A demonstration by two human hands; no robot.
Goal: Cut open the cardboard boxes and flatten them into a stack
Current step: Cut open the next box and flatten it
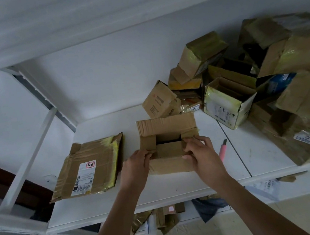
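A person worked a small brown corrugated cardboard box (168,145) on a white shelf board (159,193), its four top flaps already standing open, apparently to press the carton flat. The left hand (136,166) gripped the box's near left corner, fingers curled over the short flap; the right hand (199,151) pinched the near right edge, thumb on the outer wall. A flattened brown carton with yellow tape and a white shipping label (90,168) lay well apart to the left, seemingly the start of the stack. A pink utility knife (223,149) rested just beside the right hand, likely set down within reach for the next seal. Behind and to the right, a heap of creased, tape-glossed unflattened boxes (263,80) awaited cutting, suggesting the job was at an early stage.
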